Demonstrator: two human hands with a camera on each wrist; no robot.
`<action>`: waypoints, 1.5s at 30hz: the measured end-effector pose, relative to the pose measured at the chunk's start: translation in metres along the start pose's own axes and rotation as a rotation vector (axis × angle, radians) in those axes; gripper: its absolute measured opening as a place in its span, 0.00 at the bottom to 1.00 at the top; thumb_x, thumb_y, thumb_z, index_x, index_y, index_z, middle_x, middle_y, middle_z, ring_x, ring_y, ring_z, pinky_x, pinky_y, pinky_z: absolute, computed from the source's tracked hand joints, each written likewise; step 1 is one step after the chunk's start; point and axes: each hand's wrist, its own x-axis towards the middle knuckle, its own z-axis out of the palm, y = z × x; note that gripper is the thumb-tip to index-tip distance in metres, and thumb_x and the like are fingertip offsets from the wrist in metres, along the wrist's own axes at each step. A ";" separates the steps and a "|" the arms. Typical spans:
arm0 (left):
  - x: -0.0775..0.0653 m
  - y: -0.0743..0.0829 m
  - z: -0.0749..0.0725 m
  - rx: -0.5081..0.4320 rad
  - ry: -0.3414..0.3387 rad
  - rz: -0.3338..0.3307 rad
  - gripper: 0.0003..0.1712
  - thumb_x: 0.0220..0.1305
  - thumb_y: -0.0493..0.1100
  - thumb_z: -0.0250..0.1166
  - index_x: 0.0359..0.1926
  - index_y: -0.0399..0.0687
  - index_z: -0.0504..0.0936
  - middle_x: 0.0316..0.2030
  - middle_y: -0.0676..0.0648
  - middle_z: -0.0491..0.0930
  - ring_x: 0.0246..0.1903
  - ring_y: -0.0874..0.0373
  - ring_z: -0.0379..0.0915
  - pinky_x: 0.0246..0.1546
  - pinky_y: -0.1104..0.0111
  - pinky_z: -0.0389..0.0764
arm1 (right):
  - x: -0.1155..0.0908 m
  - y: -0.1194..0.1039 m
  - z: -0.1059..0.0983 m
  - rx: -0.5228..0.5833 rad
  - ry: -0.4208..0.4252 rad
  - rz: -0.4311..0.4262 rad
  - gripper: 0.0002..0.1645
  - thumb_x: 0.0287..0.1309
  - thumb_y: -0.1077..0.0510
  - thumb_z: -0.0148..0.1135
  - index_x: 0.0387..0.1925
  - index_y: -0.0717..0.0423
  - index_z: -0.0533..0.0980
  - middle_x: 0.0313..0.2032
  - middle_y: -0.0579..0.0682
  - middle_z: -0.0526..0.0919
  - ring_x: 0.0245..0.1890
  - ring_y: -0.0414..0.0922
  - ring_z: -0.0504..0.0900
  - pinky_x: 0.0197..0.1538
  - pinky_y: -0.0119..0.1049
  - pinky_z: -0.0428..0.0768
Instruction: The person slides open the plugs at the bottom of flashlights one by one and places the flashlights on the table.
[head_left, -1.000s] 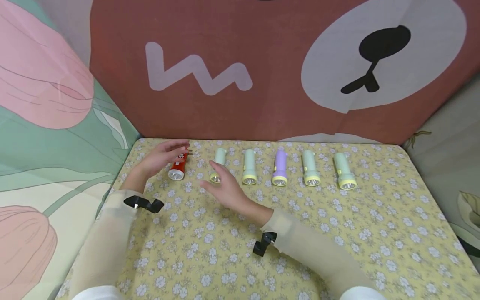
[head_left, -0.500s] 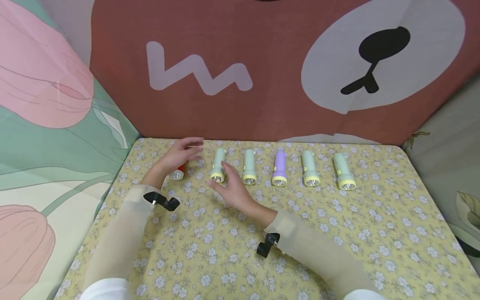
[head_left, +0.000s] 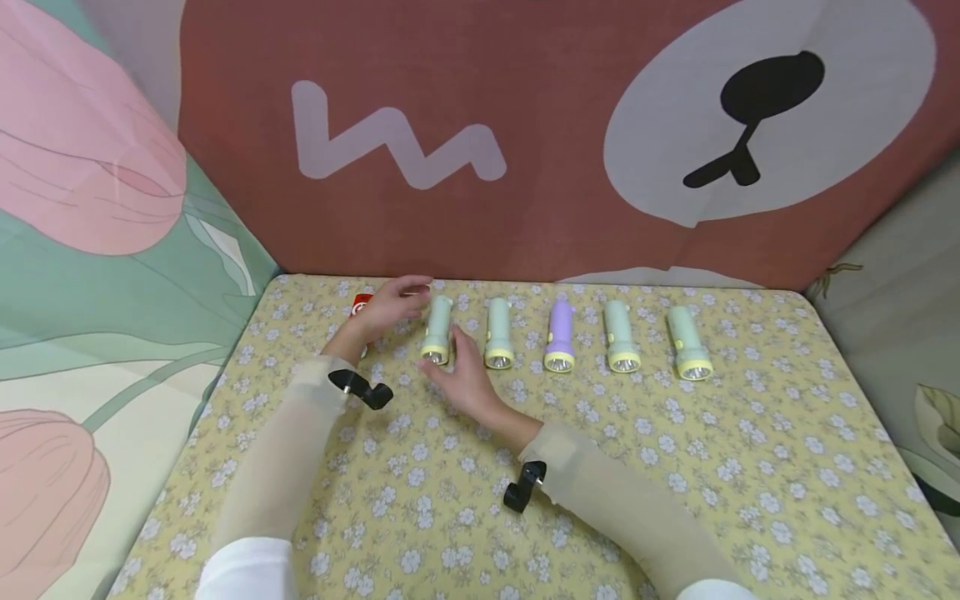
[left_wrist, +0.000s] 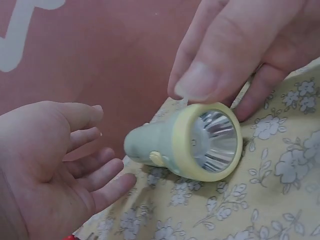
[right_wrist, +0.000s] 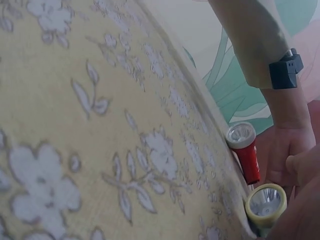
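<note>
A pale green flashlight (head_left: 437, 329) with a yellow rim lies on the flowered cloth, lens toward me. My right hand (head_left: 471, 383) is at its lens end, thumb and forefinger spread to either side; in the left wrist view, its fingertips (left_wrist: 197, 85) are right at the yellow rim. Beside the flashlight's back end, my left hand (head_left: 393, 308) has loose, slightly bent fingers with nothing in them. Under the left wrist lies a red flashlight (head_left: 361, 302), mostly hidden in the head view; the right wrist view shows its white lens ring and red body (right_wrist: 247, 162).
To the right, in a row, lie another green flashlight (head_left: 498, 329), a purple one (head_left: 559, 329) and two more green ones, lenses toward me. Behind the table (head_left: 420, 500) rises a red-brown printed cloth wall (head_left: 540, 217). A leaf-patterned cloth (head_left: 150, 300) borders the left side.
My left hand has moved right, from over the red flashlight to beside the first green one. My right hand shifted slightly right, then stayed near the lens end. The flashlights have not moved.
</note>
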 end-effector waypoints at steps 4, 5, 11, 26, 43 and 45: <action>0.003 -0.003 0.003 0.045 0.014 -0.015 0.29 0.79 0.41 0.54 0.75 0.35 0.62 0.68 0.34 0.66 0.66 0.39 0.66 0.64 0.49 0.75 | 0.004 0.004 0.000 -0.003 -0.002 0.023 0.50 0.69 0.52 0.66 0.78 0.68 0.49 0.75 0.67 0.56 0.74 0.60 0.60 0.74 0.50 0.64; 0.004 -0.004 0.004 0.050 0.015 -0.017 0.29 0.79 0.41 0.54 0.75 0.35 0.62 0.68 0.34 0.66 0.66 0.39 0.66 0.64 0.49 0.75 | 0.005 0.005 0.000 0.004 -0.001 0.018 0.50 0.68 0.53 0.66 0.78 0.67 0.50 0.74 0.66 0.57 0.74 0.60 0.60 0.74 0.50 0.64; 0.007 -0.009 0.006 -0.011 -0.004 -0.044 0.29 0.79 0.40 0.54 0.75 0.35 0.62 0.70 0.34 0.65 0.68 0.39 0.64 0.64 0.49 0.76 | 0.012 0.008 0.001 0.028 -0.005 -0.016 0.46 0.68 0.57 0.67 0.77 0.64 0.54 0.73 0.64 0.61 0.72 0.57 0.64 0.72 0.50 0.68; 0.008 -0.019 0.009 -0.074 -0.039 -0.081 0.29 0.78 0.36 0.55 0.75 0.35 0.63 0.69 0.31 0.65 0.68 0.39 0.64 0.64 0.50 0.76 | 0.016 0.012 0.007 0.026 0.053 0.022 0.42 0.69 0.58 0.66 0.76 0.65 0.58 0.67 0.64 0.67 0.65 0.56 0.71 0.65 0.46 0.76; 0.010 -0.026 0.010 -0.129 -0.036 -0.081 0.28 0.78 0.34 0.55 0.74 0.34 0.63 0.68 0.31 0.66 0.66 0.38 0.66 0.63 0.51 0.76 | 0.019 0.017 0.013 -0.003 0.102 0.013 0.41 0.67 0.59 0.68 0.74 0.67 0.60 0.65 0.64 0.69 0.61 0.56 0.74 0.62 0.47 0.78; 0.010 -0.026 0.010 -0.127 -0.040 -0.077 0.28 0.78 0.34 0.55 0.74 0.33 0.63 0.68 0.31 0.66 0.66 0.38 0.66 0.63 0.51 0.76 | 0.019 0.018 0.013 0.000 0.104 0.013 0.41 0.67 0.59 0.68 0.74 0.67 0.60 0.65 0.64 0.69 0.62 0.56 0.74 0.62 0.47 0.78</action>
